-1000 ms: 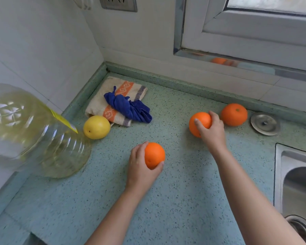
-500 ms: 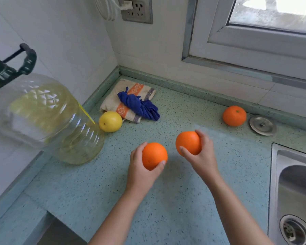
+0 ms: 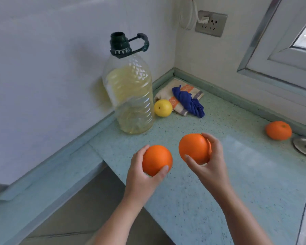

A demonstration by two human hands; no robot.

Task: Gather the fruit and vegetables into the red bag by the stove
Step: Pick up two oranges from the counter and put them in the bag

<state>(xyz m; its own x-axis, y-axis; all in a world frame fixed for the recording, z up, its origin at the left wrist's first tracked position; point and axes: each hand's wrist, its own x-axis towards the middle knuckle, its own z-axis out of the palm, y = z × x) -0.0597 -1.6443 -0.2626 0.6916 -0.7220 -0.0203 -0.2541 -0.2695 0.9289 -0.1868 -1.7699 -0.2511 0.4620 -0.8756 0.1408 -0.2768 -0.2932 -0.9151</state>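
Now cupping one orange (image 3: 156,160) in the left hand (image 3: 143,175), thumb pressing at the near lower side and fingers (image 3: 139,156) wrapping the far left side, closed firmly around it. Gripping a second orange (image 3: 194,148) in the right hand (image 3: 210,163), thumb at the near lower edge, fingertips (image 3: 208,138) curling over the top right. Holding both clear above the counter (image 3: 219,200), side by side, almost touching but apart.

Judging these as firm, round, moderately heavy, with dimpled skin giving decent grip; rolling if set down loosely, so clasping across the widest part, thumb opposite fingers, and not squeezing hard enough to bruise.

Lying beyond the left fingers, well apart: a yellow fruit (image 3: 163,108), probably a lemon or a small grapefruit, resting against the base of a big oil bottle (image 3: 131,96) and touching a folded towel (image 3: 180,96) with a blue cloth (image 3: 189,103) on top. Sitting well off past the right fingertips, near the back edge: a third orange (image 3: 278,130), just beside a round metal lid (image 3: 305,146).

Not seeing the red bag or the stove anywhere, so not knowing where the drop-off lies. Guessing at an early stage: two fruits in hand, two waiting on the counter.

Hanging farther back on the wall: a socket (image 3: 210,23) with a plugged-in cord.
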